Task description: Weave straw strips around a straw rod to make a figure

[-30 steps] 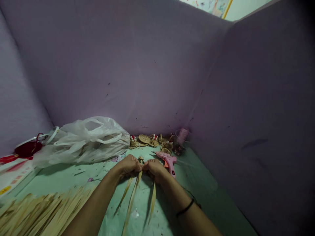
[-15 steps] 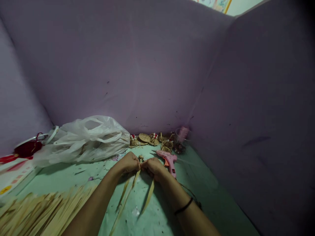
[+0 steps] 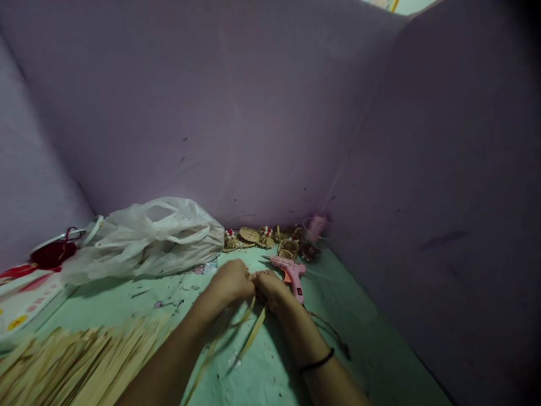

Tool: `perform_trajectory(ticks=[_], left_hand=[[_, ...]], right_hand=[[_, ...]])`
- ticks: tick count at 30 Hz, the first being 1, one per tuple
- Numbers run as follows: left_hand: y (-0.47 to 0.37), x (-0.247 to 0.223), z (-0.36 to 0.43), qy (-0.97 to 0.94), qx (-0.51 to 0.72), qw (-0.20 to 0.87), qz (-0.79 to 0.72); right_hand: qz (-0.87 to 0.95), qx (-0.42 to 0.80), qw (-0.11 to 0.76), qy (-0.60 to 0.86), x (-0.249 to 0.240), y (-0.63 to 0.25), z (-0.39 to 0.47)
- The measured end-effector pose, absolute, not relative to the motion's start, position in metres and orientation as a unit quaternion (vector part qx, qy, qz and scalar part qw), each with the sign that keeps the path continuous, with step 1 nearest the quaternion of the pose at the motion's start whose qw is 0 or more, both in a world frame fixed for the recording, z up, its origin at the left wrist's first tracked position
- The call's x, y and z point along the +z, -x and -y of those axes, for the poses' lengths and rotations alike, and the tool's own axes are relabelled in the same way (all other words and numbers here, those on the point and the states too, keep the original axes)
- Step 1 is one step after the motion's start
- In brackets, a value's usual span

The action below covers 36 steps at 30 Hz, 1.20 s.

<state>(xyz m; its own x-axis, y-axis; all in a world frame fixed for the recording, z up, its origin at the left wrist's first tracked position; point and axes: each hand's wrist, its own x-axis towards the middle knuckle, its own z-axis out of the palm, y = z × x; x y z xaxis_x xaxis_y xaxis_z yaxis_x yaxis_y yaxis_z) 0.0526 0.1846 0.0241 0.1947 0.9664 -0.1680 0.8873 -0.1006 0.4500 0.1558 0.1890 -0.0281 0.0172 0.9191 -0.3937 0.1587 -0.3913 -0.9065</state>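
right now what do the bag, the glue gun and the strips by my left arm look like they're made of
Bag: thin plastic film, slightly glossy; see-through in places, with soft creases.
Glue gun: probably hard plastic, smooth pink body; the narrow tip looks like metal, judging by its darker grey.
Strips: dried plant fibre, perhaps husk or straw, matte; uneven tan streaks suggest it.

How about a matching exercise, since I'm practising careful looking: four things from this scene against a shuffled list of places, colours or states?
1. Glue gun
2. Plastic bag
3. Left hand and right hand
4. Band

A. Close together, thin strips trailing below
B. Dark, around the right forearm
C. Pink, lying on the green surface
D. Whitish, rumpled, left of the row of woven pieces

Right pairs: 1-C; 2-D; 3-A; 4-B
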Motion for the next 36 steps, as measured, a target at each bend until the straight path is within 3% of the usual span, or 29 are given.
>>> perform_trajectory(ticks=[4,8,11,16,21,29,36], left_hand=[[-0.035,0.026,-0.204,-0.595,0.137,0.392,-0.688],[-0.042,0.009,-0.206,-0.491,0.132,0.597,-0.621],[-0.045,-0.003,-0.205,-0.460,0.128,0.659,-0.580],[-0.039,-0.007,-0.207,-0.519,0.127,0.590,-0.605],[-0.040,-0.004,-0.204,-0.577,0.146,0.522,-0.611],[-0.045,-0.010,-0.200,-0.560,0.169,0.545,-0.600],[-0.050,-0.021,-0.201,-0.532,0.199,0.546,-0.616]], right_hand=[[0.418,0.585,0.349,0.601,-0.026,-0.155,-0.188],[0.414,0.604,0.353,0.583,-0.031,-0.155,-0.190],[0.417,0.620,0.356,0.561,-0.035,-0.155,-0.191],[0.451,0.620,0.352,0.536,-0.035,-0.160,-0.191],[0.552,0.528,0.327,0.556,-0.039,-0.163,-0.194],[0.699,0.236,0.242,0.630,-0.036,-0.163,-0.187],[0.648,0.215,0.216,0.698,-0.013,-0.160,-0.177]])
